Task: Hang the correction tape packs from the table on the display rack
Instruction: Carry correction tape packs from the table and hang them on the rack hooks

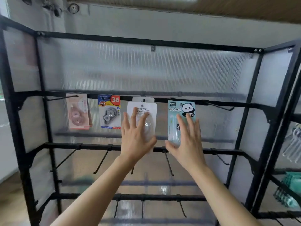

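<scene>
Several correction tape packs hang from hooks on the top bar of the black display rack (53,145). From left: a pink pack (78,111), a blue and yellow pack marked 36 (109,111), a white pack (143,108) with another white pack behind it, and a light blue panda pack (180,110). My left hand (136,136) lies with straight, spread fingers against the front of the white pack. My right hand (187,139) lies the same way against the lower part of the panda pack. Neither hand grips anything.
One bare hook (219,106) sticks out at the right end of the top bar. Two lower bars carry several bare hooks (168,162). Translucent panels back the rack. A second rack (291,144) with hanging goods stands to the right.
</scene>
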The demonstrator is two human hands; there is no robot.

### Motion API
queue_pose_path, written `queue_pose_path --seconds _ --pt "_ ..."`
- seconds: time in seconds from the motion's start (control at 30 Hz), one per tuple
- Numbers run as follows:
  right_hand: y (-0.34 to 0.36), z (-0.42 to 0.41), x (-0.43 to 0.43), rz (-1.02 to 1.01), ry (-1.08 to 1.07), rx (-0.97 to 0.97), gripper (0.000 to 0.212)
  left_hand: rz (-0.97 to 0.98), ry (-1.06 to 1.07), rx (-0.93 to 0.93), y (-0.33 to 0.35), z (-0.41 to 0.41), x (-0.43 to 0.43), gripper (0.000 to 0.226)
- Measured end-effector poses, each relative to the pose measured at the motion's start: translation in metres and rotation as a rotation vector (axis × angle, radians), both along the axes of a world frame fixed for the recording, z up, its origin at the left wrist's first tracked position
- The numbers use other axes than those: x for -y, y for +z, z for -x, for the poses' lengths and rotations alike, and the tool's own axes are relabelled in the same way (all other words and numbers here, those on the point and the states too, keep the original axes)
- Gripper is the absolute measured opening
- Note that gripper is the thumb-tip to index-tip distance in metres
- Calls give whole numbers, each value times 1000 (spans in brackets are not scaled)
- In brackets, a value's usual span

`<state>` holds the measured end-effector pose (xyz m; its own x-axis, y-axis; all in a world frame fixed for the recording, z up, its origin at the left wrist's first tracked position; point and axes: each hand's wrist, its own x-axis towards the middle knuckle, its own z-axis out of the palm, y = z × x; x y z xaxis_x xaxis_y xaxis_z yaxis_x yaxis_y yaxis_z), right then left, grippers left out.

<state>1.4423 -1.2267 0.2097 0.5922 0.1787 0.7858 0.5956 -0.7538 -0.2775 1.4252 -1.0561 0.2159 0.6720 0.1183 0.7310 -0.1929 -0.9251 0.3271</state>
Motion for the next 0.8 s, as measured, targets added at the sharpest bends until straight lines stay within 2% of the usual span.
queue_pose_path --seconds 0.23,0.57,0.8 --pt "-5 -33 4 -14 35 39 89 -12 75 -9 11 -30 1 78" --pt "-4 -63 -8 -64 49 70 93 -2 48 23 7 -61 -5 78" --pt "-5 -73 -18 -74 13 86 88 25 43 -31 5 -79 -9 77"
